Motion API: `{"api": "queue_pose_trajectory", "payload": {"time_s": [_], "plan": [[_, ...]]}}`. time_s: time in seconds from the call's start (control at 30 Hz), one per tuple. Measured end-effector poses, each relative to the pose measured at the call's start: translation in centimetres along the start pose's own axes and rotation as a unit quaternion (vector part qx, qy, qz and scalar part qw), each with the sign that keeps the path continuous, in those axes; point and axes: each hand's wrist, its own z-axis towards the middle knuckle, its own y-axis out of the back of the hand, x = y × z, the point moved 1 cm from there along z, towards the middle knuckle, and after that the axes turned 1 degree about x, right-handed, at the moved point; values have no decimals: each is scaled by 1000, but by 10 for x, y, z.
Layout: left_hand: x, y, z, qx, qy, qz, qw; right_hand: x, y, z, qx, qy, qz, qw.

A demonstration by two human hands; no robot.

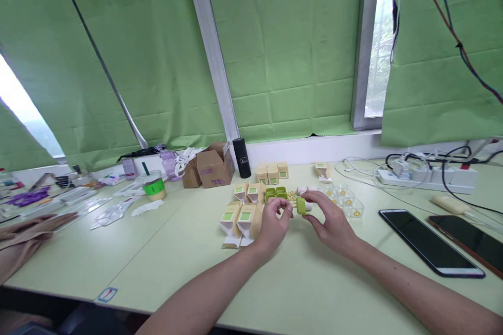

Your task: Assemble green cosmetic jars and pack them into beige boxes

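Note:
My right hand (332, 219) pinches a small green case (301, 205) just above the pale green table (165, 251). Close beside it, my left hand (274, 224) has its fingers curled, fingertips near the case; what they hold is too small to name. Behind the hands lie more green cases (275, 193) and a row of small clear lidded cups (346, 200). To the left of my left hand lie several open beige cartons with green labels (240, 218). Three closed beige cartons (272, 172) stand further back.
A brown cardboard box (214, 167) and a black cylinder (241, 158) stand near the window sill. A green-banded cup (154, 187) and plastic bags lie at the left. Two phones (428, 243) lie at the right, behind them a power strip (428, 175) with cables.

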Motion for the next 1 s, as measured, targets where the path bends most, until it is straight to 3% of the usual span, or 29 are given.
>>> {"api": "queue_pose_trajectory", "payload": {"time_s": [0.23,0.43,0.63,1.0], "plan": [[-4,1,0,-2,18,-5,1000,0,1,0,-6,2,1,1000],[0,3,2,-41,26,5,999,0,3,1,-15,2,-7,1000],[-3,6,-1,-66,-39,39,996,4,6,3,-15,11,-5,1000],[-21,6,-15,17,-154,75,985,4,5,-1,9,43,-22,999]]}}
